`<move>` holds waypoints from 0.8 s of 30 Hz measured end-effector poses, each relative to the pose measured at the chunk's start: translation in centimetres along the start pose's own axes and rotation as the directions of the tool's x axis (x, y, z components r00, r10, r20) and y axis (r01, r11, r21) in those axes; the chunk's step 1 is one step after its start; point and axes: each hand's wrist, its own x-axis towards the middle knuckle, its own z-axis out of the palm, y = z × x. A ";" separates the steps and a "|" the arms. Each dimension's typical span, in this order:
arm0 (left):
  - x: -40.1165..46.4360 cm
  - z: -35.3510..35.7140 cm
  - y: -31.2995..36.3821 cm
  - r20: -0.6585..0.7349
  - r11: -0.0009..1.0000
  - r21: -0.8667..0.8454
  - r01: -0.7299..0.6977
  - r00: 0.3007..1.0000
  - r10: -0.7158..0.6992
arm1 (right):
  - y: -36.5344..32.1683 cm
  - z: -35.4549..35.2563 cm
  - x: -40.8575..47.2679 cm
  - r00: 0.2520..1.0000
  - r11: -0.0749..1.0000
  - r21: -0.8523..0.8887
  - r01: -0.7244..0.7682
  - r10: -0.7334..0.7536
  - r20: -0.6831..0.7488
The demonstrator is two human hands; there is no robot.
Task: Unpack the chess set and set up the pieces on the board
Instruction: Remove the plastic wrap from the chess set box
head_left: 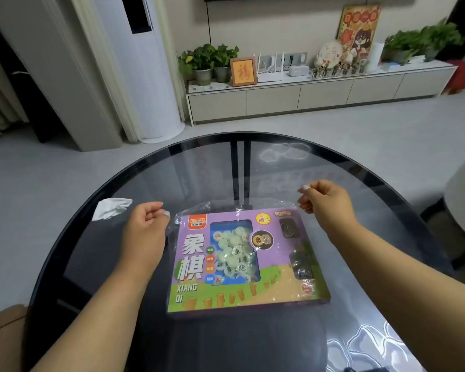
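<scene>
A purple and green xiangqi box (242, 285) lies flat on the dark glass table (199, 167), inside a clear plastic wrap (226, 206). Through the box's blue window I see several pale round chess pieces (232, 251). My left hand (145, 224) pinches the wrap at the box's far left corner. My right hand (325, 202) pinches the wrap at the far right corner, slightly raised above the table. The wrap's open far edge is stretched between both hands. No board is in view.
A crumpled white tissue (112, 208) lies on the table left of my left hand. Beyond the round table edge is grey floor, a white standing air conditioner (145, 76) and a low TV cabinet (306, 95) with plants and frames.
</scene>
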 end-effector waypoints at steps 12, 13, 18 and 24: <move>1.3 1.5 -3.7 -0.008 1.000 0.018 0.025 1.000 -0.025 | 3.5 0.3 1.0 0.994 0.995 0.061 0.080 -0.075 -0.076; 1.1 1.6 -3.7 0.002 0.999 0.024 0.031 1.000 -0.031 | 3.5 0.2 0.9 0.994 0.994 0.077 0.080 -0.074 -0.076; 0.6 0.9 -4.0 0.035 0.998 0.019 0.057 0.998 -0.058 | 3.4 -0.2 -0.2 0.993 0.988 0.126 0.091 -0.081 -0.083; -1.5 -0.3 -4.6 0.060 0.996 0.042 0.073 0.995 -0.075 | 3.8 -0.4 -2.3 0.994 0.987 0.144 0.076 -0.064 -0.088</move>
